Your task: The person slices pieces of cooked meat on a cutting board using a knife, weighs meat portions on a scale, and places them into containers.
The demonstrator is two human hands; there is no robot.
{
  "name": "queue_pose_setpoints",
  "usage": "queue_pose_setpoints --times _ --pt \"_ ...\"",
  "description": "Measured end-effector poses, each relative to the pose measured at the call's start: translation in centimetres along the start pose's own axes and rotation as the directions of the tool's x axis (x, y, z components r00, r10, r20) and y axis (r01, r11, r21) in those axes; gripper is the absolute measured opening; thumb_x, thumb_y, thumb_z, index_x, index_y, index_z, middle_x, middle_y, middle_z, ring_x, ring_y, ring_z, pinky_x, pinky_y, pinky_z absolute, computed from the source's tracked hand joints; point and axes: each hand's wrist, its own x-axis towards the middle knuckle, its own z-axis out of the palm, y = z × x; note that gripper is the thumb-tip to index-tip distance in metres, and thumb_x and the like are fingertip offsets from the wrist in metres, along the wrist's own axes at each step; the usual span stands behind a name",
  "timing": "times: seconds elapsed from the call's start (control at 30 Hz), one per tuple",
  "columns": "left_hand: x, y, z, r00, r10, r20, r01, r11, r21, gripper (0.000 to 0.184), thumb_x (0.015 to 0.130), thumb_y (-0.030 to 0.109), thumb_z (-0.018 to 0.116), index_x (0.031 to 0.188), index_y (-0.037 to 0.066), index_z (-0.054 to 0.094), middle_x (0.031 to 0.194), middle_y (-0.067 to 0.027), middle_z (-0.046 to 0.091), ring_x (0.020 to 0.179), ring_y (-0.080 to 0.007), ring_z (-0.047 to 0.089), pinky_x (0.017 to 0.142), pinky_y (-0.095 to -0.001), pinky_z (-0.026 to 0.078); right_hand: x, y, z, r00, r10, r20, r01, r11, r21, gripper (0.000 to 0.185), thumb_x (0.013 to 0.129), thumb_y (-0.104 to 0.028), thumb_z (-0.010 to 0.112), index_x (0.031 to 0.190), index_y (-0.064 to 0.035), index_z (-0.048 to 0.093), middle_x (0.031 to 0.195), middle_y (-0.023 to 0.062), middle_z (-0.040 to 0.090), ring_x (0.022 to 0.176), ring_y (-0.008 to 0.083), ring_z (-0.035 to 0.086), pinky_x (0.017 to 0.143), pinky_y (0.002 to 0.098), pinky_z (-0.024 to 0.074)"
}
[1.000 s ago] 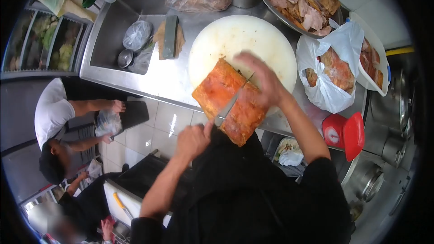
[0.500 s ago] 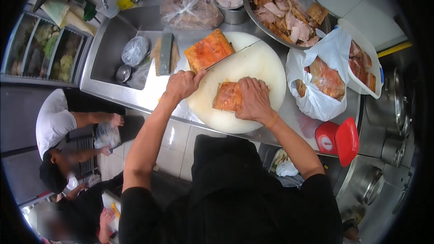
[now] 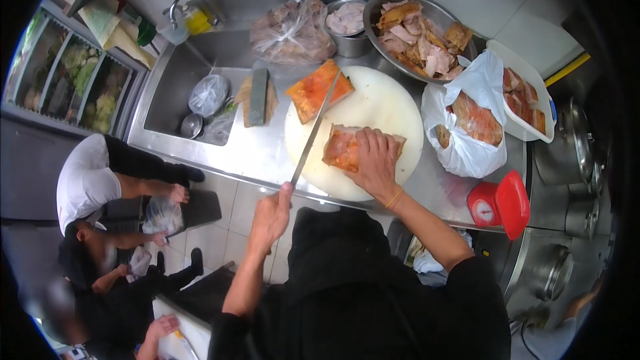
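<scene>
Counter edge: the steel counter's front edge (image 3: 247,177) runs below the round white board (image 3: 403,110), from the sink (image 3: 150,117) at left toward the red scale (image 3: 481,208) at lower right
Board room: bare white surface shows between the two meat pieces and along the board's right side; the white bag (image 3: 437,153) sits just beside that side
Left hand: closed around the knife's grip end, the left hand (image 3: 269,220) is left of centre, thumb toward the blade
Knife: the knife (image 3: 310,140) slants toward the upper right, its tip end over the upper meat piece (image 3: 317,93); whether they touch cannot be told
Right hand: palm down, the right hand (image 3: 375,167) grips the lower meat piece (image 3: 341,149) against the board, a thin yellow band (image 3: 394,199) at its wrist
Meat on board: two pieces, apart, the upper one at the board's upper left edge
Containers of meat: one steel bowl (image 3: 465,30), one pot (image 3: 351,47), one white tray (image 3: 527,131), one clear bag (image 3: 293,30) and the white bag, all across the upper middle and right
Sharpening block: one block (image 3: 258,97) on one brown cloth (image 3: 271,103)
Co-workers: two, a white-shirted person (image 3: 87,177) at left and a dark-clothed person (image 3: 113,313) at lower left
</scene>
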Motion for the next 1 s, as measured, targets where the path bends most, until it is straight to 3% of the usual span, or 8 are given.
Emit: queue_pose_setpoints --times 0.13,0.17,0.27,0.37,0.47,0.5,0.63,1.0 --pt "-4.1 -3.2 0.2 0.994 -0.094 0.049 0.096 0.995 -0.037 0.081 0.104 0.059 0.029 0.080 -0.009 0.065 0.077 -0.0316 0.064 0.083 -0.0483 0.065 0.080 -0.0507 0.048 -2.3 -3.0 -0.7 1.000 0.023 0.016 -0.021 0.997 -0.079 0.076 0.072 -0.036 0.081 0.131 -0.0008 0.049 0.133 0.0186 0.051 0.125 0.0359 0.044 0.104 0.0486 0.0297" --pt "-4.8 -4.5 0.5 0.994 -0.097 0.043 0.098 0.995 -0.030 0.081 0.104 0.059 0.029 0.079 -0.009 0.065 0.077 -0.0318 0.063 0.083 -0.0489 0.064 0.080 -0.0509 0.048 -2.6 -3.7 -1.0 0.999 0.034 0.033 -0.033 0.999 -0.039 0.073 0.072 -0.031 0.080 0.132 -0.0031 0.049 0.132 0.0181 0.051 0.124 0.0362 0.044 0.104 0.0502 0.0296" --pt "-6.5 -5.5 0.2 0.986 -0.142 0.093 0.147 0.988 -0.052 0.076 0.105 0.055 0.029 0.081 -0.008 0.064 0.080 -0.0342 0.062 0.087 -0.0529 0.061 0.080 -0.0528 0.046 -2.1 -5.7 -2.3 0.940 0.197 0.280 -0.198 0.980 -0.024 0.072 0.069 -0.029 0.081 0.130 -0.0047 0.052 0.125 0.0159 0.053 0.122 0.0355 0.045 0.103 0.0504 0.0298" --pt "-7.4 -7.1 0.4 0.988 -0.105 0.115 0.111 0.992 -0.051 0.071 0.107 0.051 0.030 0.085 -0.008 0.065 0.083 -0.0354 0.061 0.089 -0.0542 0.060 0.080 -0.0547 0.045 -0.6 -6.1 -2.3 0.997 0.040 -0.068 -0.050 0.989 -0.142 0.069 0.065 -0.027 0.080 0.125 -0.0038 0.056 0.115 0.0147 0.057 0.113 0.0350 0.052 0.097 0.0475 0.0373" --pt "-7.9 -6.1 -0.1 0.995 0.002 0.100 0.001 1.000 -0.028 0.065 0.107 0.046 0.032 0.087 -0.007 0.065 0.085 -0.0358 0.062 0.090 -0.0550 0.059 0.080 -0.0573 0.045 0.5 -4.8 -1.6 0.956 0.194 0.222 -0.209 0.977 0.048 0.065 0.065 -0.025 0.076 0.122 0.0003 0.057 0.109 0.0160 0.059 0.103 0.0349 0.057 0.089 0.0466 0.0434" --pt "-7.8 -5.4 -0.3 0.995 0.028 0.099 -0.027 0.999 -0.021 0.063 0.108 0.044 0.033 0.087 -0.007 0.065 0.085 -0.0357 0.062 0.090 -0.0556 0.059 0.080 -0.0581 0.045 0.4 -4.4 -0.9 0.971 0.159 0.180 -0.163 0.987 0.012 0.065 0.066 -0.027 0.077 0.121 0.0012 0.058 0.106 0.0176 0.061 0.098 0.0361 0.060 0.084 0.0460 0.0463" --pt "-8.1 -2.6 -0.7 0.993 0.080 0.084 -0.086 0.994 0.069 0.062 0.108 0.043 0.034 0.083 -0.006 0.064 0.083 -0.0355 0.064 0.086 -0.0576 0.059 0.079 -0.0606 0.046 0.8 -5.1 -1.3 0.954 0.204 0.219 -0.210 0.978 0.005 0.063 0.065 -0.030 0.079 0.118 -0.0003 0.060 0.105 0.0153 0.062 0.099 0.0345 0.061 0.084 0.0458 0.0449" --pt "-8.1 -0.7 -0.7 0.996 0.067 0.056 -0.075 0.988 0.138 0.061 0.107 0.042 0.039 0.082 -0.007 0.064 0.078 -0.0369 0.060 0.085 -0.0585 0.057 0.075 -0.0604 0.045 0.7 -5.2 -1.1 0.960 0.198 0.197 -0.204 0.979 0.008 0.054 0.067 -0.029 0.077 0.111 -0.0044 0.059 0.102 0.0113 0.059 0.093 0.0309 0.058 0.080 0.0440 0.0393"
